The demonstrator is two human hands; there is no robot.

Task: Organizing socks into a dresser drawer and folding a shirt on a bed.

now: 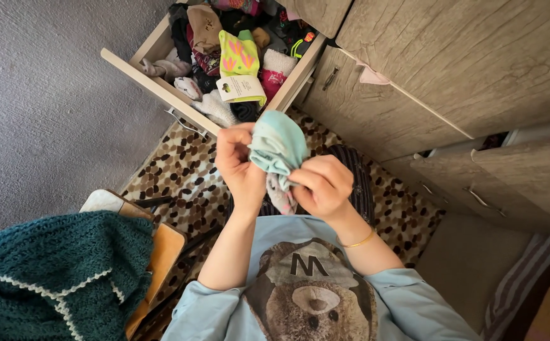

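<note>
Both hands, left hand (240, 165) and right hand (321, 185), grip closed on a half-bundled pale blue sock pair (278, 151), not yet placed in the open sock drawer (161, 74).

One label shows: a pale cream paper card band (242, 88), roughly rectangular, wrapped around the lower end of a lime-green pair of socks with orange and pink shapes (237, 55). It lies in the open light wooden drawer (152, 76), near the front edge, among loose socks. The card carries a small dark green mark at its left and fine dark print. No screens or signs are in sight.
</note>
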